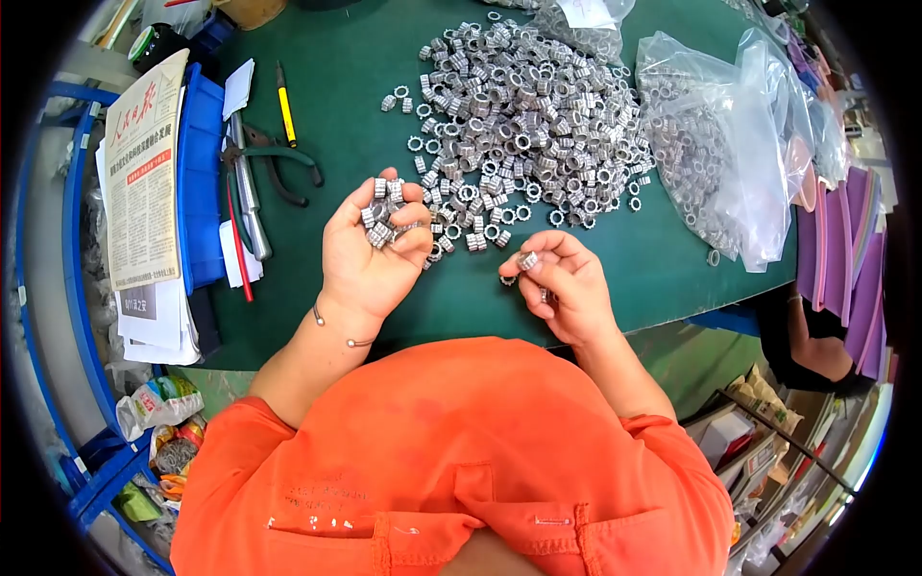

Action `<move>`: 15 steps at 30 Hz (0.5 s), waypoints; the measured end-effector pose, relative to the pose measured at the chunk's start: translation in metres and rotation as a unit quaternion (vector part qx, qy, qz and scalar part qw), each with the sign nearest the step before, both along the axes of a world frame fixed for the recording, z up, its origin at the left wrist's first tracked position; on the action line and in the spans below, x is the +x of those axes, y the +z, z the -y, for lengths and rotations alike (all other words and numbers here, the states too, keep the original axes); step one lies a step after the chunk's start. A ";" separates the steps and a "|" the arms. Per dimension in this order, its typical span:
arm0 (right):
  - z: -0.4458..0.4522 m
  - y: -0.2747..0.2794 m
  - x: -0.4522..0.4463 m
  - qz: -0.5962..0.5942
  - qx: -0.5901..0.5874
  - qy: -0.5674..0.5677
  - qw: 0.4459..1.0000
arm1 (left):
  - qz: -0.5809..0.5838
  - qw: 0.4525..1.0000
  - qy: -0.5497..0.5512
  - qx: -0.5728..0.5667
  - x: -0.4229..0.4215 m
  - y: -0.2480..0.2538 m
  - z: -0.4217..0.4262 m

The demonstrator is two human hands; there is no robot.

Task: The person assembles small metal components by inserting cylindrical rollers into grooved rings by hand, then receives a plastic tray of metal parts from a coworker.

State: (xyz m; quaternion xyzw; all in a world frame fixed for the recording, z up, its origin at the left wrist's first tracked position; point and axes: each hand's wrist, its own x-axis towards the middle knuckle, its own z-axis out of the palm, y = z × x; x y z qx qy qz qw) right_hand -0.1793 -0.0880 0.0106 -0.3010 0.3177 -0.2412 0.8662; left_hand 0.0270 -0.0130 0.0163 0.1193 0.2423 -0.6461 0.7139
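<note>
Head view: a pile of metal rings (pixel 547 120) is being borne by a green table (pixel 336 125). To the pile's right, many more rings are being contained in a large clear bag (pixel 687 154), its loose, crumpled plastic being spread toward the table's right edge. Beyond the pile, others are being held in a second bag (pixel 576 36), which is being partly covered by a paper label (pixel 588 12). Well to the pile's left, a blue bin (pixel 202 182) is being partly hidden by a newspaper (pixel 144 173); its contents cannot be told.

Silvery surfaces, ribbed sides and notched rims around round openings are being shown by the rings. Just nearer than the pile, a cluster of rings (pixel 381 216) is being cradled in the curled left hand (pixel 370 252), while a single ring (pixel 527 260) is being pinched narrowly by the right hand (pixel 567 288).
</note>
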 end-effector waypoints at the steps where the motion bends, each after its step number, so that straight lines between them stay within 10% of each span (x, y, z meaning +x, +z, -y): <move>1: 0.001 -0.001 0.000 0.000 0.000 0.000 1.000 | 0.000 1.000 0.000 0.000 0.000 0.000 0.000; 15: 0.007 -0.008 -0.005 0.087 0.173 0.003 0.981 | 0.001 1.000 -0.009 -0.006 0.001 0.002 -0.002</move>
